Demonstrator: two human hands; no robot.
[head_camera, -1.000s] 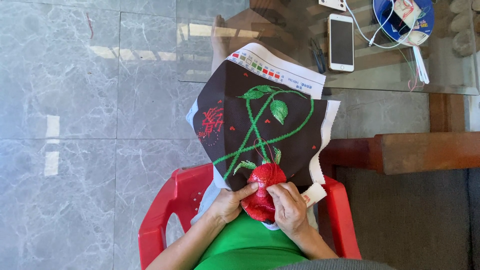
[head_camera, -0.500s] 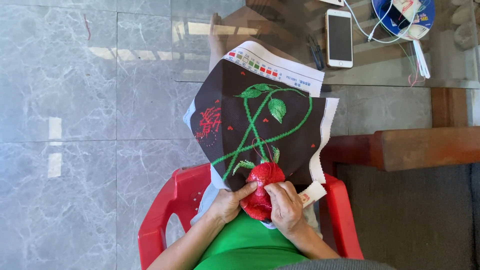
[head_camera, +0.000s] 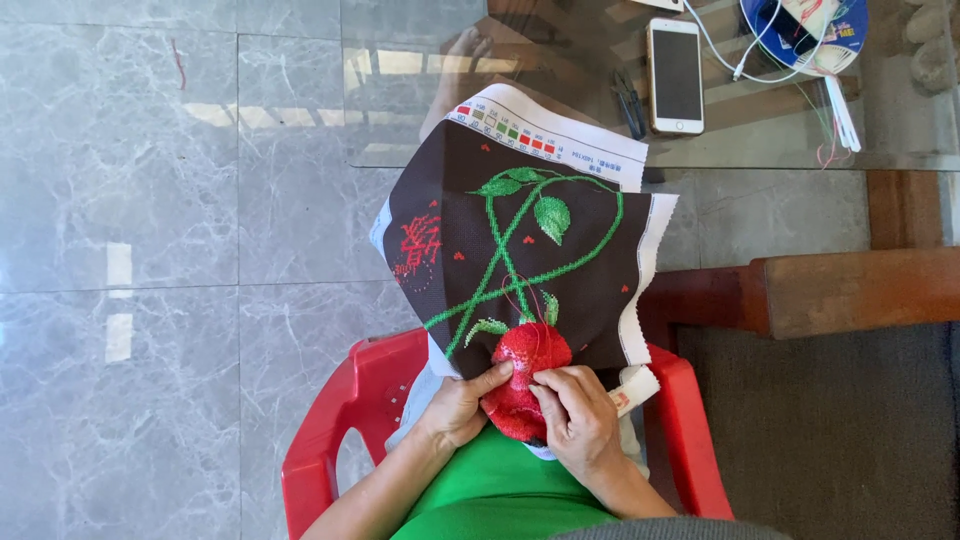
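While grey marble floor tiles (head_camera: 150, 250) fill the left of the view, a red plastic chair (head_camera: 330, 440) sits at the lower middle, carrying a person in a green top. Just right of the chair's arm, the left hand (head_camera: 455, 408) is curled closed on the lower edge of a dark cross-stitch cloth (head_camera: 520, 250), its thumb pressed on top beside the red stitched flower (head_camera: 525, 375). That cloth lies spread over the person's lap and knees, reaching up to the edge of the glass table (head_camera: 780, 130); green stems and leaves cross its middle, a small red motif sits at its left, and a white border with a strip of coloured squares runs along its top. Right of the flower, touching it, the right hand (head_camera: 580, 415) is bent with its fingertips pinched together on the red stitching; whether a needle is between them cannot be told. Further right and up, on the table, lie small dark snips (head_camera: 630, 100), a white phone (head_camera: 675, 75) and a white cable (head_camera: 745, 60). A wooden armrest (head_camera: 850, 290) stands at the right.
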